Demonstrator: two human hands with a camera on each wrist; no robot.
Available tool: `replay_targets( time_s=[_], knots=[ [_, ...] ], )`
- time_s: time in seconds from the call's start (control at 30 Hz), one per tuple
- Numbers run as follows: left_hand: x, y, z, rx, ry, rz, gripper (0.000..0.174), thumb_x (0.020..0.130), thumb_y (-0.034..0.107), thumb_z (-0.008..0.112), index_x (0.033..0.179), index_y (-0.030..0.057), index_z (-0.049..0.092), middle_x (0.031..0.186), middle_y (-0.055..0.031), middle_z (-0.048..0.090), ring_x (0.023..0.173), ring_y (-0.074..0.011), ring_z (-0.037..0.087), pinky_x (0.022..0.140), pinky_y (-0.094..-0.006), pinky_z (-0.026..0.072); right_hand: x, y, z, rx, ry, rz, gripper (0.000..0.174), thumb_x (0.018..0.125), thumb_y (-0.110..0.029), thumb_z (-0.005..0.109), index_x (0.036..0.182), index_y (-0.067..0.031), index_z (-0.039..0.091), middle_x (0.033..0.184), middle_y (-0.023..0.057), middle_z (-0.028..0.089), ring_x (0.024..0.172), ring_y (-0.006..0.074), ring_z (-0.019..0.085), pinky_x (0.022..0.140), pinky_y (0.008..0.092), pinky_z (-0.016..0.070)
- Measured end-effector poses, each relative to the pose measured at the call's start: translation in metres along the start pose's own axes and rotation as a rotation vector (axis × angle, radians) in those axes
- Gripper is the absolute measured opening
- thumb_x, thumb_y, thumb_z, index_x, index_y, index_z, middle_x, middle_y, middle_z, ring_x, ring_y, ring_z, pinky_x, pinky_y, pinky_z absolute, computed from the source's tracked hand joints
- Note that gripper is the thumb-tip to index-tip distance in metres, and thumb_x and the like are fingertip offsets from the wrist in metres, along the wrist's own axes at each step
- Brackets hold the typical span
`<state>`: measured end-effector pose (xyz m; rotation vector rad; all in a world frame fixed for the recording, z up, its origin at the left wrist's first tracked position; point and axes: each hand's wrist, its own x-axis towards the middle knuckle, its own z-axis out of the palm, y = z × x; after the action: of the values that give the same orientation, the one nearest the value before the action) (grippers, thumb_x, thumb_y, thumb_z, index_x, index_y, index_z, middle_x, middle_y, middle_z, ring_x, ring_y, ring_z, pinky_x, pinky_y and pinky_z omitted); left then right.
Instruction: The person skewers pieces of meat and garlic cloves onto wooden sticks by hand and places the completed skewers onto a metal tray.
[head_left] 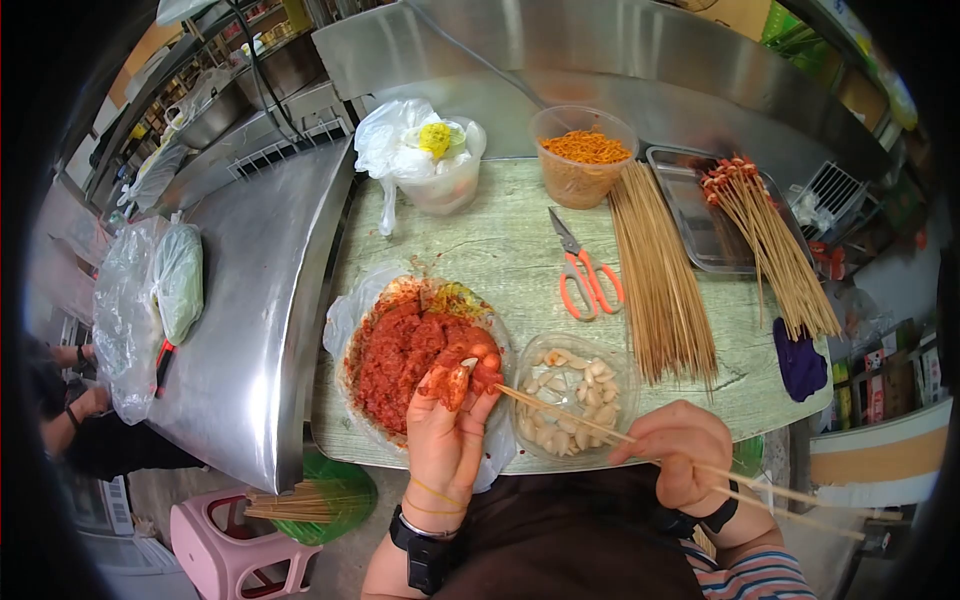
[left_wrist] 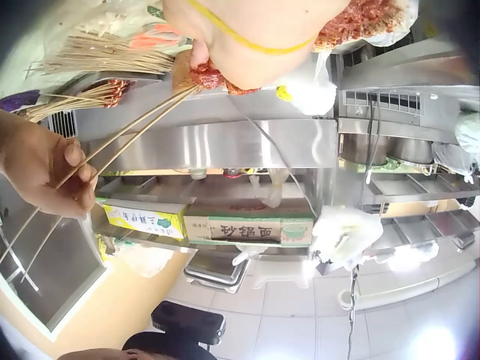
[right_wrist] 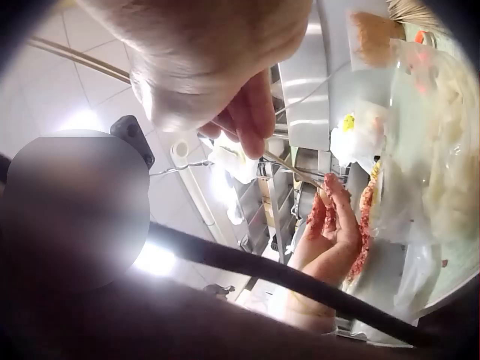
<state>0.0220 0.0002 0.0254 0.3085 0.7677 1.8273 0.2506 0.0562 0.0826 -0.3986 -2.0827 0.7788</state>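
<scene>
My left hand (head_left: 445, 432), its fingertips smeared with red marinade, pinches a bit of red-coated meat (left_wrist: 206, 76) over the edge of the meat bowl. A small pale piece (head_left: 468, 364) shows among those fingers. Two thin bamboo skewers (head_left: 565, 412) run from my right hand (head_left: 685, 452), which grips them midway, and their tips meet at the left fingertips. Beneath the left hand lies a heap of red marinated meat (head_left: 395, 355) in a plastic-lined bowl. Between the hands, a clear tub (head_left: 628, 405) contains pale pieces like peeled garlic cloves (head_left: 598, 388).
Orange-handled scissors (head_left: 590, 280) lie beside a long bundle of bare skewers (head_left: 660, 280). A metal tray (head_left: 690, 235) bears loaded skewers (head_left: 765, 230). Behind are a tub of orange shreds (head_left: 585, 150) and a bagged tub (head_left: 445, 185). A steel counter (head_left: 255, 270) adjoins on the left.
</scene>
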Motion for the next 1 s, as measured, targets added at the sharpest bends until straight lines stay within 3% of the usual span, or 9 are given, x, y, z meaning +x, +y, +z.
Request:
replay_targets(
  time_s=[0.27, 0.33, 0.43, 0.5, 0.63, 0.7, 1.0],
  knots=[
    [-0.007, -0.007, 0.004, -0.050, 0.016, -0.009, 0.026, 0.092, 0.008, 0.051, 0.117, 0.0019, 0.052, 0.120, -0.0116, 0.056, 0.111, -0.0227, 0.056, 0.095, -0.0391, 0.0482, -0.006, -0.003, 0.006, -0.058, -0.026, -0.025, 0.035, 0.095, -0.030, 0.045, 0.084, -0.0032, 0.063, 0.080, 0.0078, 0.064, 0.066, 0.0181, 0.062, 0.058, 0.0281, 0.0498],
    [-0.007, -0.008, 0.007, -0.089, 0.049, 0.002, 0.026, 0.092, 0.007, 0.052, 0.117, 0.0018, 0.054, 0.117, -0.0103, 0.059, 0.108, -0.0216, 0.057, 0.091, -0.0346, 0.0499, -0.006, -0.003, 0.007, -0.066, -0.032, -0.039, 0.033, 0.095, -0.029, 0.046, 0.084, -0.0029, 0.063, 0.082, 0.0072, 0.064, 0.067, 0.0181, 0.063, 0.058, 0.0278, 0.0497],
    [-0.009, -0.008, 0.008, -0.087, 0.041, -0.017, 0.026, 0.092, 0.007, 0.051, 0.117, 0.0014, 0.054, 0.117, -0.0101, 0.059, 0.108, -0.0211, 0.057, 0.091, -0.0336, 0.0495, -0.011, 0.002, 0.012, 0.011, 0.022, 0.027, 0.032, 0.095, -0.027, 0.045, 0.085, -0.0035, 0.063, 0.084, 0.0076, 0.065, 0.069, 0.0187, 0.063, 0.059, 0.0276, 0.0498],
    [-0.009, -0.010, 0.007, -0.094, 0.041, -0.015, 0.026, 0.092, 0.007, 0.051, 0.117, 0.0013, 0.053, 0.117, -0.0100, 0.059, 0.107, -0.0207, 0.057, 0.091, -0.0332, 0.0494, -0.013, 0.006, 0.013, 0.070, 0.035, -0.034, 0.022, 0.090, -0.019, 0.052, 0.093, -0.0005, 0.064, 0.087, 0.0128, 0.063, 0.065, 0.0235, 0.063, 0.054, 0.0296, 0.0506],
    [-0.010, -0.011, 0.008, -0.148, 0.054, -0.010, 0.027, 0.092, 0.007, 0.052, 0.118, 0.0013, 0.053, 0.116, -0.0098, 0.059, 0.106, -0.0198, 0.058, 0.091, -0.0325, 0.0494, -0.012, 0.010, 0.012, 0.016, -0.050, -0.109, 0.021, 0.090, -0.018, 0.052, 0.097, -0.0005, 0.062, 0.091, 0.0127, 0.063, 0.069, 0.0220, 0.063, 0.055, 0.0292, 0.0508],
    [-0.010, -0.012, 0.007, -0.159, 0.064, -0.015, 0.027, 0.092, 0.007, 0.052, 0.118, 0.0013, 0.053, 0.115, -0.0098, 0.059, 0.105, -0.0196, 0.058, 0.091, -0.0324, 0.0494, -0.013, 0.009, 0.017, 0.019, -0.023, -0.100, 0.031, 0.096, -0.030, 0.043, 0.087, -0.0040, 0.058, 0.088, 0.0094, 0.066, 0.069, 0.0204, 0.064, 0.058, 0.0290, 0.0517],
    [-0.011, -0.014, 0.008, -0.198, 0.070, -0.021, 0.025, 0.091, 0.008, 0.053, 0.115, 0.0011, 0.054, 0.113, -0.0100, 0.060, 0.103, -0.0193, 0.059, 0.090, -0.0320, 0.0505, -0.013, 0.011, 0.023, -0.022, -0.010, -0.156, 0.024, 0.095, -0.025, 0.046, 0.092, -0.0043, 0.058, 0.089, 0.0097, 0.065, 0.070, 0.0193, 0.063, 0.056, 0.0295, 0.0519]
  ],
)
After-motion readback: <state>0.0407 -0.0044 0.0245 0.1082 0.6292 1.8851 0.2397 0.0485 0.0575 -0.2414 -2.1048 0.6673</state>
